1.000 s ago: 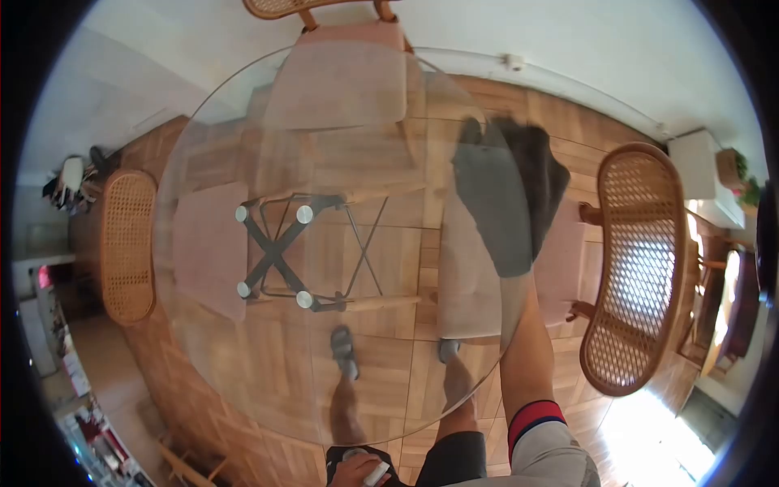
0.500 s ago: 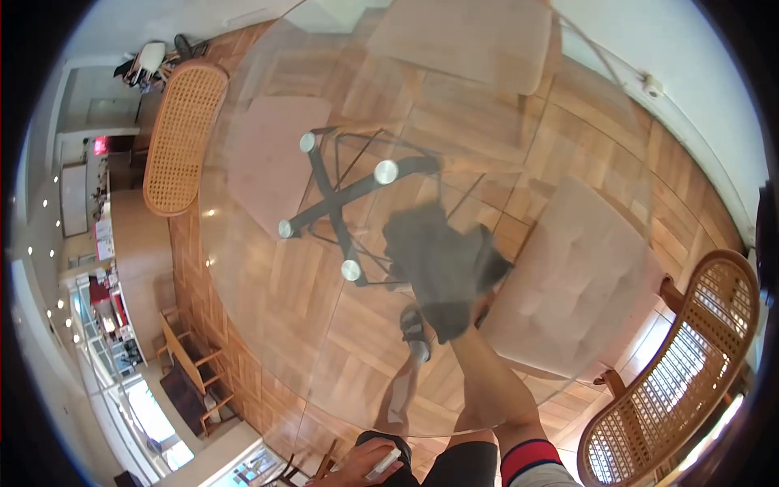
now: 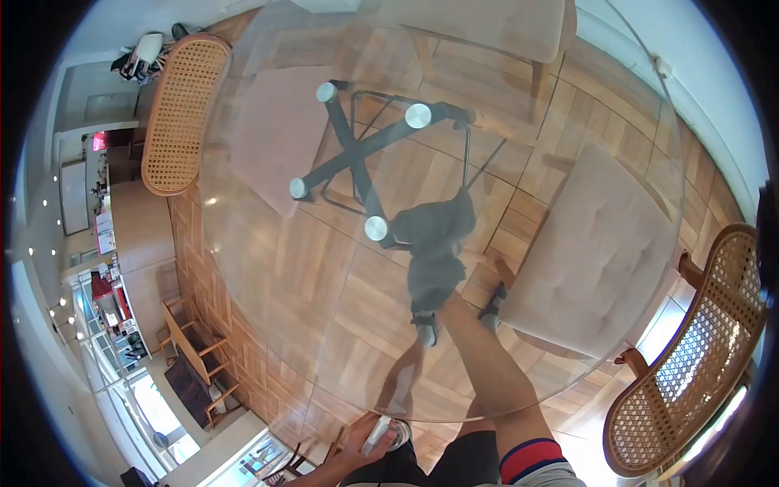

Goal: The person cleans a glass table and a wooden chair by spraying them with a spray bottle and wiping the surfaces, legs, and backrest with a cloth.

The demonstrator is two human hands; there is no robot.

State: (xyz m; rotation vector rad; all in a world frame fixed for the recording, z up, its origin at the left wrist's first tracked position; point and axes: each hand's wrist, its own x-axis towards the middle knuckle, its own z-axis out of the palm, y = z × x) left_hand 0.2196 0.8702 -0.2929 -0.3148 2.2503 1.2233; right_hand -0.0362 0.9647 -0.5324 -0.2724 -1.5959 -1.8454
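Observation:
My right forearm (image 3: pixel 497 364), with a red and navy striped cuff, reaches over the round glass tabletop (image 3: pixel 324 325). A crumpled dark grey cloth (image 3: pixel 436 243) lies against the glass at the end of that arm. It covers the fingers of my right hand, which moves with it. Down by my lap, my left hand (image 3: pixel 355 444) is closed around a small clear bottle (image 3: pixel 398 435) with a white part; its exact shape is partly hidden. Beneath the glass stands a black crossed table base (image 3: pixel 355 150) with round metal discs at its ends.
Cushioned chairs stand around the table, one with a beige seat (image 3: pixel 592 252) at the right. Woven cane backrests rise at the right (image 3: pixel 690 365) and the far left (image 3: pixel 185 114). A wooden armchair (image 3: pixel 195 357) and a counter (image 3: pixel 142 227) are off to the left.
The cloth and my right hand have shifted across the glass, and the cloth has bunched narrower. My left hand has risen slightly with the bottle. The whole view has shifted a little.

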